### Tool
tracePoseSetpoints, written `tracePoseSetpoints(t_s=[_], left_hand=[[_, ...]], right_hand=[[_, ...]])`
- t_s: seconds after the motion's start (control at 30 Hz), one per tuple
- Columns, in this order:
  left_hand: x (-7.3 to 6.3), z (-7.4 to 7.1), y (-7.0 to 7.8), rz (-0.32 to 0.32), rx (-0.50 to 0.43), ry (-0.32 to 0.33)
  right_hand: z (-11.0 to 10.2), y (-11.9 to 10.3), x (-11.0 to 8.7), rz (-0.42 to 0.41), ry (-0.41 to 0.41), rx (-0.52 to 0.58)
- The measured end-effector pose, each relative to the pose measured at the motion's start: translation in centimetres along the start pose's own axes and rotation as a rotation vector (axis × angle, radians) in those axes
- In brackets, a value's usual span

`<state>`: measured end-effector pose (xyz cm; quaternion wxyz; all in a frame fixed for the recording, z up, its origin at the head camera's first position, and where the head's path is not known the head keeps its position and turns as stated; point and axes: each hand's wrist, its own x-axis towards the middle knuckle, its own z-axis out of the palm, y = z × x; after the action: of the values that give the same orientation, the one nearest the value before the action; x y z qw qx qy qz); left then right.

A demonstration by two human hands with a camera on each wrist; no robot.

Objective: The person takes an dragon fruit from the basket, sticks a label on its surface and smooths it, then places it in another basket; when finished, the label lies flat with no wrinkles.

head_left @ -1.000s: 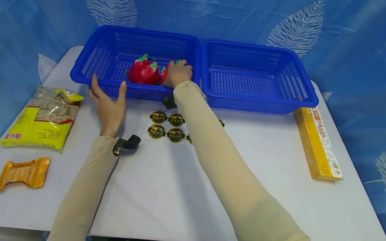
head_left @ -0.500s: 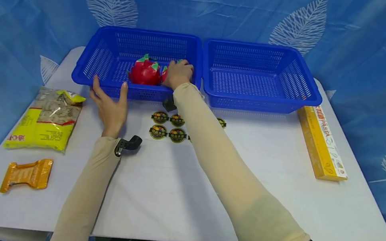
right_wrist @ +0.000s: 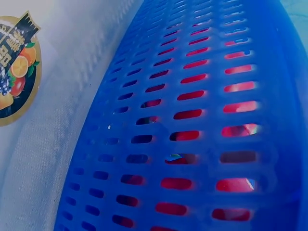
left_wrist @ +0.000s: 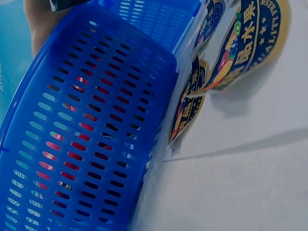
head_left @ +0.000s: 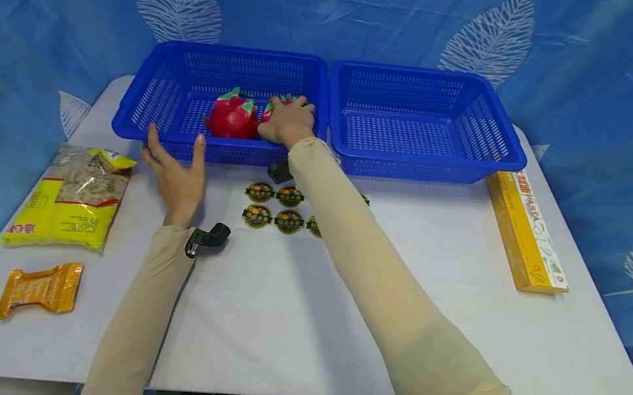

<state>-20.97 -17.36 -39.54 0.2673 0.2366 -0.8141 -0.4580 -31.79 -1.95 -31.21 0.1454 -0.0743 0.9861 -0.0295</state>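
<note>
Evidently curled in a grip over the right dragon fruit, in the right half of the fruit basket: the right hand, stretched over the near wall. Directly under and just beyond that grip, mostly covered, with only a red patch and some green tips showing; roundish as far as visible, so without a clear long axis. Just to the left, on the bottom of the fruit basket, the left dragon fruit; touching its neighbour or not, impossible to tell behind the thumb. Farther from both fruits, outside the near wall of the fruit basket and toward its left end, the left hand, with fingers spread and fingertips at the rim, holding nothing. Through the slots in both wrist views, red patches of fruit, too broken up to show the fingers' hold. Just right of the fruit basket, a second basket, mesh bottom in sight. On the worktop, near side of the fruit basket, round stickers; to its near left, a yellow bag and an orange packet; well off to its right, a pasta box.
</note>
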Motion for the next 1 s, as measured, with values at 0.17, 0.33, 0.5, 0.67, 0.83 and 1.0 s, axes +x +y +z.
tracePoseSetpoints(t_s=[0.17, 0.33, 0.5, 0.67, 0.83, 1.0], left_hand=[[-0.1, 0.1, 0.0, 0.009, -0.006, -0.002], [-0.1, 0.0, 0.1, 0.01, -0.01, -0.002], [-0.1, 0.0, 0.0, 0.0, 0.0, -0.01], [0.1, -0.2, 0.1, -0.003, 0.006, -0.007], [0.2, -0.2, 0.1, -0.019, 0.009, 0.0], [0.0, 0.1, 0.1, -0.022, 0.018, -0.006]], right_hand=[[0.1, 0.5, 0.1, -0.005, 0.027, 0.07], [-0.3, 0.9, -0.1, -0.006, 0.026, 0.152], [-0.7, 1.0, -0.5, -0.013, 0.039, 0.197], [-1.4, 1.0, -1.3, -0.029, 0.099, 0.287], [-1.6, 1.9, -2.3, -0.043, 0.131, 0.525], [-1.1, 3.6, -3.2, -0.075, 0.151, 0.833]])
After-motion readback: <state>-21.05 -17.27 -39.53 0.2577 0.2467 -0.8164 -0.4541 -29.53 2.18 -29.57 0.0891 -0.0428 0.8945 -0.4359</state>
